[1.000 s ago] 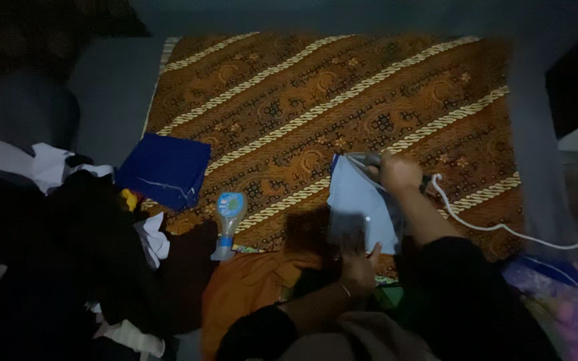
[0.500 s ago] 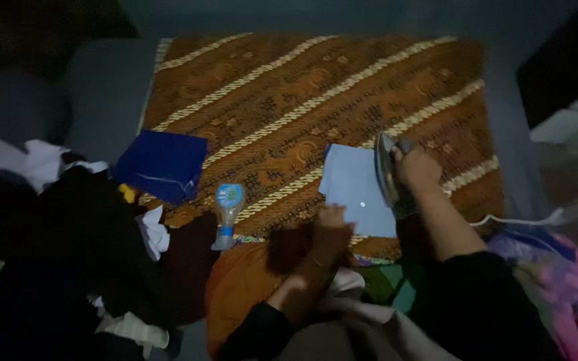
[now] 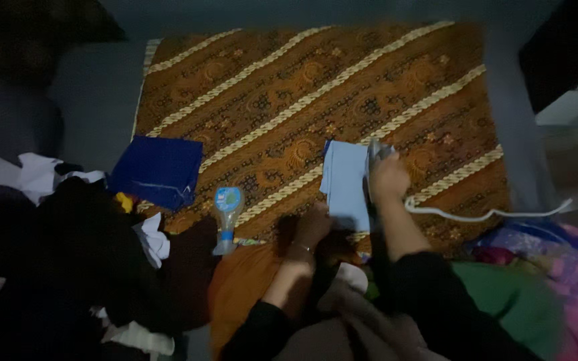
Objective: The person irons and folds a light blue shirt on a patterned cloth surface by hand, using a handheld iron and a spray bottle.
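Right hand [image 3: 387, 179] is wrapped around the handle of a clothes iron [image 3: 374, 155], fingers closed on it; the iron rests on the right edge of a folded light-blue cloth [image 3: 344, 182]. A white cord [image 3: 483, 215] runs from the iron to the right, across the mat and off its edge.

Left hand [image 3: 312, 226] lies at the near lower-left corner of the light-blue cloth, fingers curled; whether they pinch the fabric or only press on it cannot be told in the dim light.

The light-blue cloth lies on a brown patterned mat [image 3: 269, 100] with cream diagonal stripes, right of the mat's centre and near its front edge.

Other items:
- 1 folded dark-blue cloth [image 3: 158, 170] on the mat's left edge, well apart from the light-blue cloth.
- 1 clear spray bottle [image 3: 226, 217] with a blue label near its wide end and a blue band lower down, lying at the front edge of the mat, between the 2 cloths.
- Orange fabric [image 3: 242, 284] just below the bottle.
- Pile of dark and white clothes [image 3: 81, 247] at left.
- Pink and blue fabric [image 3: 560, 257] at right, under the cord.
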